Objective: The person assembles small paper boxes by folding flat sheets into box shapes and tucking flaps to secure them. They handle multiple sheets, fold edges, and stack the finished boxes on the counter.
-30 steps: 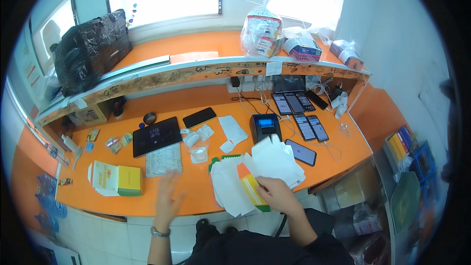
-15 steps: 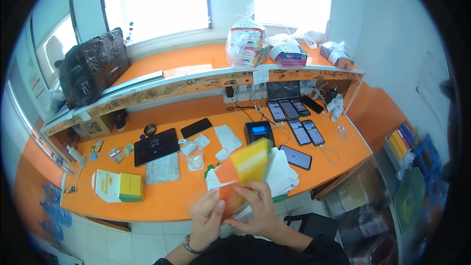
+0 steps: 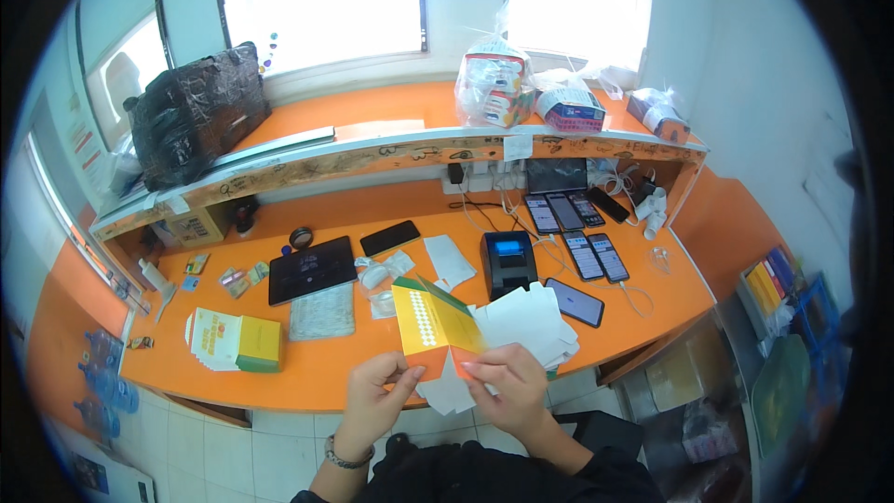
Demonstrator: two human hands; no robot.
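Observation:
A yellow, orange and green folding carton (image 3: 436,319) is held up over the front edge of the desk, partly unfolded and creased down its middle. My left hand (image 3: 380,401) pinches its lower left corner between thumb and fingers. At its lower right, my right hand (image 3: 510,391) grips the orange part. Behind and right of the carton lies a pile of white-backed card blanks (image 3: 531,321), partly covered by my right hand and the carton. To the left, a fanned stack of similar yellow, white and green cartons (image 3: 237,340) rests on the desk.
On the orange desk (image 3: 345,387) stand a black printer (image 3: 508,261) and several phones (image 3: 585,256) with cables. A black tablet (image 3: 312,270), a grey padded pouch (image 3: 322,311) and a loose phone (image 3: 391,237) lie left of centre. A shelf above holds bagged boxes (image 3: 495,84) and a black-wrapped parcel (image 3: 198,112).
The carton was tilted and blurred to the right; now it is more upright, spread apart and shifted left. My hands have moved apart to its two lower sides. The whole view has shifted slightly.

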